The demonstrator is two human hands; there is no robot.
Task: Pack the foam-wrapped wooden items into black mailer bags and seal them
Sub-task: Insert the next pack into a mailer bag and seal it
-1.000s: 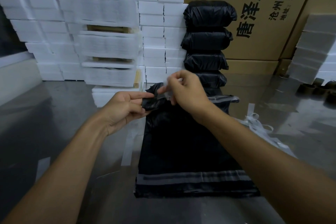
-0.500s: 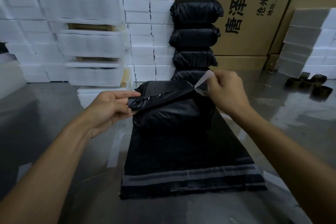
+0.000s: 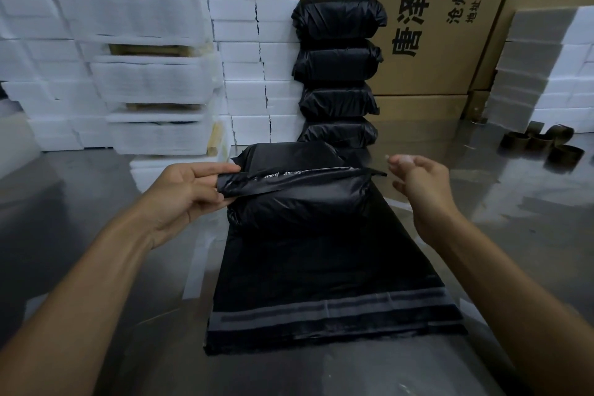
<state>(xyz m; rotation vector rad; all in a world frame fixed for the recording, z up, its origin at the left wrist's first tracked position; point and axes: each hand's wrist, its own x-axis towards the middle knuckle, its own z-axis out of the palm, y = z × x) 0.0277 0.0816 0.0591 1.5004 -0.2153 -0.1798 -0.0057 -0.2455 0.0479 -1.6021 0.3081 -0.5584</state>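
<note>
1. Head view: filled black mailer bag (image 3: 299,199) at frame centre, resting on the far end of a stack of flat black mailer bags (image 3: 328,283) laid on a reflective table (image 3: 80,202).
2. Left hand (image 3: 183,196) left of centre, thumb and fingers pinching the left end of the bag's flap (image 3: 289,178); flap raised, not yet pressed down.
3. Right hand (image 3: 421,183) right of centre, just beside the flap's right end, apart from it; fingers loosely curled and blurred, contents of fingertips cannot be told.
4. Four sealed black parcels (image 3: 337,71) stacked upright in upper centre, against a cardboard carton (image 3: 450,42).
5. White foam-wrapped items (image 3: 144,74) piled across upper left; more foam blocks (image 3: 546,74) at right edge.
6. Dark tape cores (image 3: 543,145) on table at right, well apart from the hands.
</note>
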